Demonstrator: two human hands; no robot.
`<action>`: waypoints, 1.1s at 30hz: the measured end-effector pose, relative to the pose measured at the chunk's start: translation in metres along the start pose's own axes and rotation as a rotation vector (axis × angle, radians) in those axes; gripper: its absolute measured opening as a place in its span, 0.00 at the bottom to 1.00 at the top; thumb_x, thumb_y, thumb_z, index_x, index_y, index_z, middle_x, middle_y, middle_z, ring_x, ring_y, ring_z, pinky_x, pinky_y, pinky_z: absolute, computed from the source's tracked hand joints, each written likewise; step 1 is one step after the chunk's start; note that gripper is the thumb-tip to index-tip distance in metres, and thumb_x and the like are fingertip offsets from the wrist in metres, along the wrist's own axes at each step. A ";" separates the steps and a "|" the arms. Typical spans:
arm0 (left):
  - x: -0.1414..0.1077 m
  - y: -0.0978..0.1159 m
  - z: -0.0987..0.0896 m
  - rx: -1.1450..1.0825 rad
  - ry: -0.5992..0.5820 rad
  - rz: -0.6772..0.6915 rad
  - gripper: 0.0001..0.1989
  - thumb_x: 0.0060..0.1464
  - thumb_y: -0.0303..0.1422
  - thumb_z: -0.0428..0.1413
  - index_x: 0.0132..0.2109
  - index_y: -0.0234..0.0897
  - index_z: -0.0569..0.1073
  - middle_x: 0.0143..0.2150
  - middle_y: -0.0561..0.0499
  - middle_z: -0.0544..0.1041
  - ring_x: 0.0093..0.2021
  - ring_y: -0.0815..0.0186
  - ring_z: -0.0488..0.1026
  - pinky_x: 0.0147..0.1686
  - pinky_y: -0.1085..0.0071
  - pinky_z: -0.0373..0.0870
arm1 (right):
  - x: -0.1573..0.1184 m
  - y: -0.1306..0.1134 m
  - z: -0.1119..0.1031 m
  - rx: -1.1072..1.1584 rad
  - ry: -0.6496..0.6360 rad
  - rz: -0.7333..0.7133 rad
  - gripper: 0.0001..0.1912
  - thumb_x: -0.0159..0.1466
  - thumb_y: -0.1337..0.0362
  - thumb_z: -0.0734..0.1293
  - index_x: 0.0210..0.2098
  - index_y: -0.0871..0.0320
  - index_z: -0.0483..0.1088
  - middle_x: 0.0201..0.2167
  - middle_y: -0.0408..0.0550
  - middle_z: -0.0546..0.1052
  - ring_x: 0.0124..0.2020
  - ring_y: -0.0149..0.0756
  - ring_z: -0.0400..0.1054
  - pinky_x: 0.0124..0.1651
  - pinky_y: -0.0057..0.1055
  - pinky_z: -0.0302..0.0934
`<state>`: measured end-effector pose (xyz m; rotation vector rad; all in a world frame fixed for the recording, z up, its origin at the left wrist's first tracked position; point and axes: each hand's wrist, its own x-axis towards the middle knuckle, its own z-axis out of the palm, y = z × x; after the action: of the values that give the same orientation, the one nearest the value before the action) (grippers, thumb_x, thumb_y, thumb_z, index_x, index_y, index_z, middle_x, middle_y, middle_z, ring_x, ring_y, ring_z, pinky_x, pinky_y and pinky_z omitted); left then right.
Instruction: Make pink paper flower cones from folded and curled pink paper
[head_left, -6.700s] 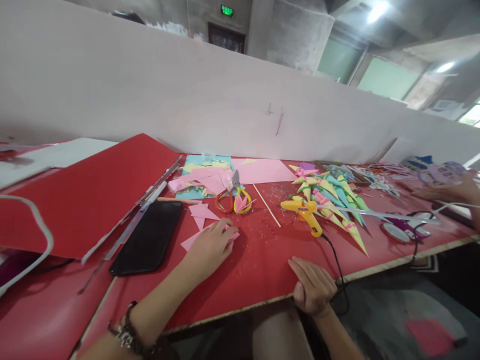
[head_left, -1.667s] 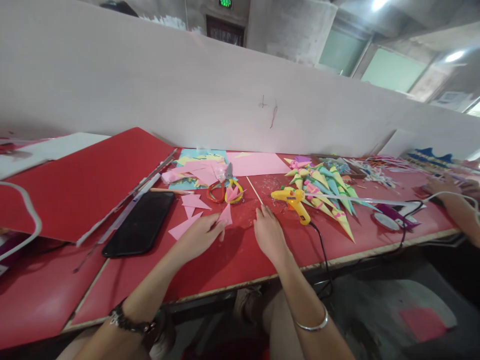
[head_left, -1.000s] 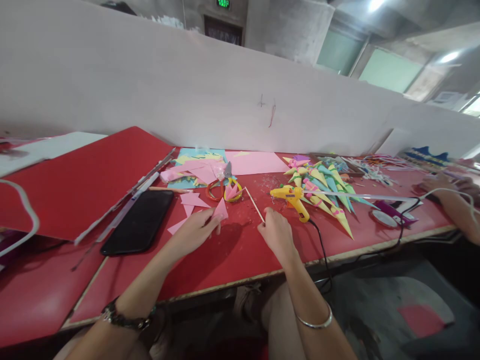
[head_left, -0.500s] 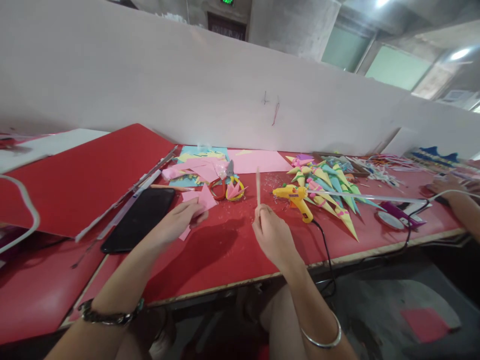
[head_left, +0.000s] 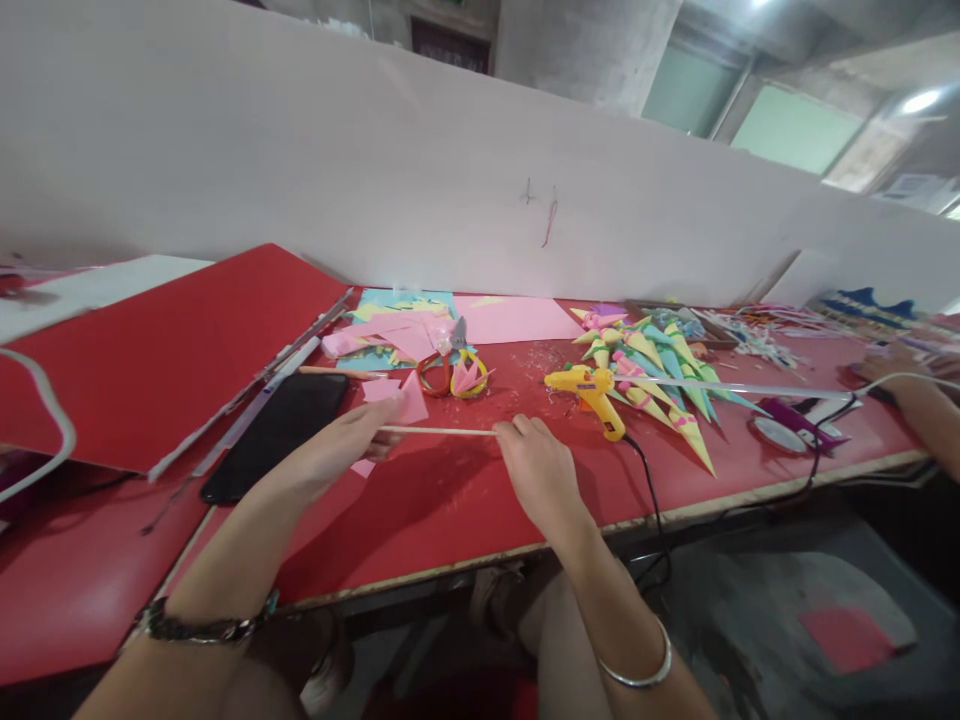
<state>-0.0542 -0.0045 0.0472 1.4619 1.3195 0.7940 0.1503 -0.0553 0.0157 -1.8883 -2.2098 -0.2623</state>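
Observation:
A thin wooden stick point(head_left: 442, 431) lies level above the red table. My right hand point(head_left: 536, 465) is closed on its right end. The stick's other end reaches the fingers of my left hand point(head_left: 364, 430), which pinch a small pink paper piece point(head_left: 412, 400). More pink paper point(head_left: 363, 467) lies beneath that hand. Just beyond are scissors with red and yellow handles point(head_left: 433, 376) and a folded pink paper shape point(head_left: 468, 377). To the right of my right hand rests a yellow hot glue gun point(head_left: 596, 393) with a clear glue stick in its back.
Yellow, blue and pink paper cones point(head_left: 667, 375) are heaped behind the glue gun, whose black cord point(head_left: 651, 500) hangs over the table edge. A black phone point(head_left: 277, 440) lies at left beside a red board point(head_left: 180, 350). Another person's arm point(head_left: 919, 400) is at far right.
The stick has swung from upright to level, its free end now at my left fingers. My right hand has turned inward; my left still holds the pink paper.

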 end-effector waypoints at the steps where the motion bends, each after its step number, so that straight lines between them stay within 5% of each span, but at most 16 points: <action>1: -0.001 0.002 0.001 0.018 -0.029 -0.005 0.19 0.38 0.50 0.54 0.24 0.38 0.61 0.19 0.57 0.61 0.20 0.70 0.58 0.21 0.73 0.59 | 0.000 0.000 0.001 0.007 -0.002 0.005 0.10 0.66 0.67 0.55 0.41 0.55 0.67 0.36 0.46 0.71 0.39 0.38 0.64 0.31 0.29 0.58; 8: -0.007 0.009 0.006 0.252 -0.117 0.142 0.18 0.44 0.50 0.49 0.24 0.39 0.59 0.21 0.58 0.57 0.22 0.70 0.55 0.22 0.74 0.55 | 0.001 0.000 0.001 0.058 0.014 0.020 0.11 0.65 0.69 0.56 0.39 0.56 0.69 0.37 0.51 0.71 0.42 0.42 0.61 0.38 0.34 0.59; 14: -0.006 0.002 0.018 0.354 -0.285 0.207 0.16 0.49 0.46 0.47 0.24 0.39 0.59 0.22 0.57 0.59 0.24 0.69 0.56 0.24 0.73 0.57 | 0.001 -0.011 0.003 0.489 0.135 -0.084 0.11 0.64 0.69 0.58 0.45 0.59 0.65 0.38 0.49 0.73 0.42 0.37 0.64 0.49 0.35 0.56; 20: -0.004 -0.003 0.022 0.391 -0.248 0.262 0.16 0.51 0.45 0.45 0.24 0.39 0.57 0.22 0.57 0.59 0.24 0.69 0.57 0.24 0.73 0.57 | -0.002 -0.016 0.001 0.608 0.029 -0.121 0.16 0.65 0.61 0.57 0.50 0.62 0.61 0.38 0.51 0.74 0.38 0.37 0.69 0.39 0.30 0.58; 27: -0.008 0.005 0.019 0.520 -0.371 0.252 0.17 0.51 0.45 0.42 0.23 0.39 0.59 0.21 0.56 0.61 0.23 0.68 0.59 0.26 0.73 0.59 | 0.000 -0.014 0.002 0.507 0.049 -0.196 0.09 0.65 0.62 0.59 0.37 0.58 0.69 0.34 0.46 0.75 0.37 0.35 0.67 0.42 0.31 0.51; 33: -0.014 0.009 0.025 0.592 -0.263 0.359 0.13 0.53 0.37 0.40 0.29 0.38 0.66 0.29 0.50 0.73 0.30 0.63 0.68 0.33 0.70 0.62 | 0.001 -0.015 -0.001 0.653 0.046 -0.122 0.09 0.64 0.62 0.61 0.33 0.57 0.71 0.31 0.43 0.76 0.33 0.30 0.67 0.44 0.30 0.47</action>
<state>-0.0307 -0.0236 0.0497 2.2333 1.1516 0.4148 0.1355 -0.0568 0.0167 -1.3777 -2.0361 0.3554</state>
